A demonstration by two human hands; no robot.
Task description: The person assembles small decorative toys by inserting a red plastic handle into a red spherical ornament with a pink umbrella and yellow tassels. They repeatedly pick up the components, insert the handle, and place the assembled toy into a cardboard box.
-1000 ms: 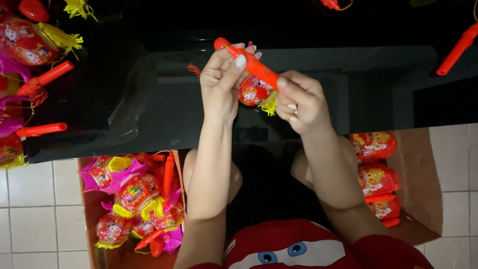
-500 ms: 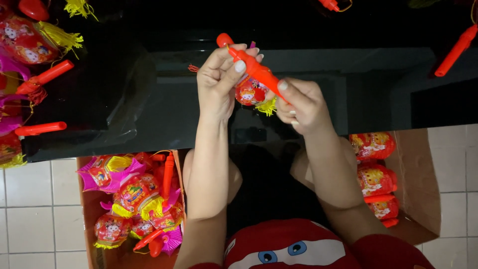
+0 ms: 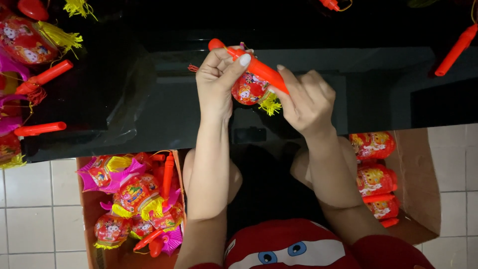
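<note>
2 hands grip orange stick; red lantern beneath.

Glossy black table over white tiled floor.

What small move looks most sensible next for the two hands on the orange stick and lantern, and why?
Probably steady the orange stick and ease the small red lantern toward its end. The left hand pinches the stick near its upper end, the right hand touches its lower end, and the lantern hangs just beneath, its yellow tassel loose.
</note>
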